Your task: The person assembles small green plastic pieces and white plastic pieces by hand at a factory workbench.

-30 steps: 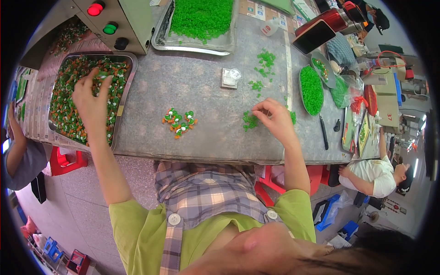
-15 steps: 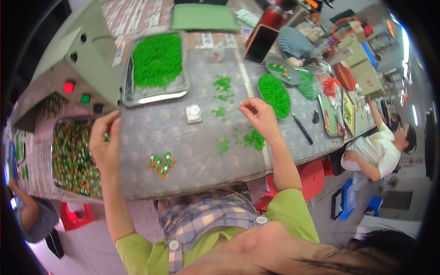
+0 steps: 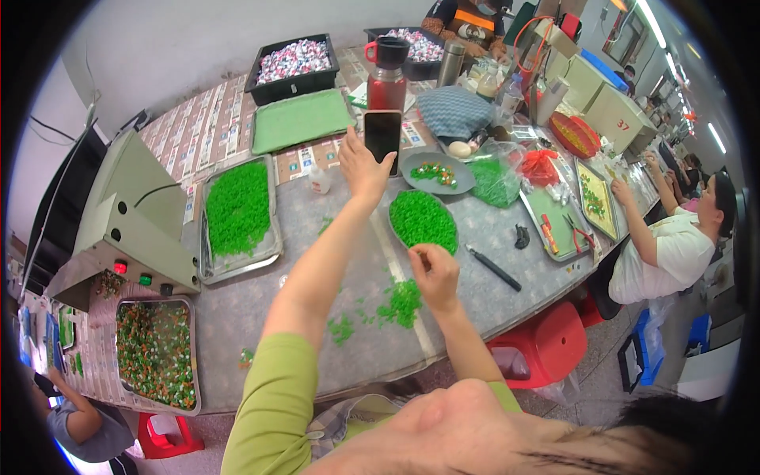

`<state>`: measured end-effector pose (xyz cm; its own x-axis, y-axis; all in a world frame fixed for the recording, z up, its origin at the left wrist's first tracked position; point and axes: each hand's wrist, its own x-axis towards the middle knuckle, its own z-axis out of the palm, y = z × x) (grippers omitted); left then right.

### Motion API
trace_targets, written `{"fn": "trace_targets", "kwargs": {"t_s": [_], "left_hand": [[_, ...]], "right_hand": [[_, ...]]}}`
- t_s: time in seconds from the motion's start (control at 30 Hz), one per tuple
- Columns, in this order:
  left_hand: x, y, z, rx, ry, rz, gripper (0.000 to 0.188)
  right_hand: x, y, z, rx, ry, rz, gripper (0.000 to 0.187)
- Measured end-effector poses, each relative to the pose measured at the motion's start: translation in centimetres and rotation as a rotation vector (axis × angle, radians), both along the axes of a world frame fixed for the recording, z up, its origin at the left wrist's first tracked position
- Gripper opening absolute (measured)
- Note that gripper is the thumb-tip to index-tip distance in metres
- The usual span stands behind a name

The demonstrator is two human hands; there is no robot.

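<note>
Left hand [image 3: 364,166] at 1 phone [image 3: 383,133], grip unclear; right hand [image 3: 435,273] curled, contents unclear, beside 1 green pile [image 3: 402,303].

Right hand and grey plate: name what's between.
Head view: the oval heap of small green pieces lies between right hand and grey plate.

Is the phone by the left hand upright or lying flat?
Upright: the phone stands on a short edge in front of the red flask, its dark screen facing the viewer.
</note>
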<state>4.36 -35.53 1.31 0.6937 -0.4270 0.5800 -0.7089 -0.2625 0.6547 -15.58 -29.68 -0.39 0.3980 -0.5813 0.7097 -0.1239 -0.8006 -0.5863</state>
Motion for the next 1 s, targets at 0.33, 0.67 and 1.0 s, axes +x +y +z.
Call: {"fn": "trace_targets", "kwargs": {"t_s": [0.33, 0.67, 1.0], "left_hand": [[-1.4, -6.8, -1.1, 0.002, 0.23, 0.258, 0.104], [-1.2, -8.0, -1.2, -0.046, 0.239, 0.296, 0.104], [-0.2, -5.0, 1.0, -0.159, 0.219, 0.212, 0.099]], "right_hand": [[-0.5, 0.3, 0.5, 0.015, 0.019, 0.109, 0.006], [-0.4, 0.3, 0.4, 0.081, 0.023, 0.128, 0.006], [-0.4, 0.3, 0.0, 0.096, 0.033, 0.087, 0.005]]}}
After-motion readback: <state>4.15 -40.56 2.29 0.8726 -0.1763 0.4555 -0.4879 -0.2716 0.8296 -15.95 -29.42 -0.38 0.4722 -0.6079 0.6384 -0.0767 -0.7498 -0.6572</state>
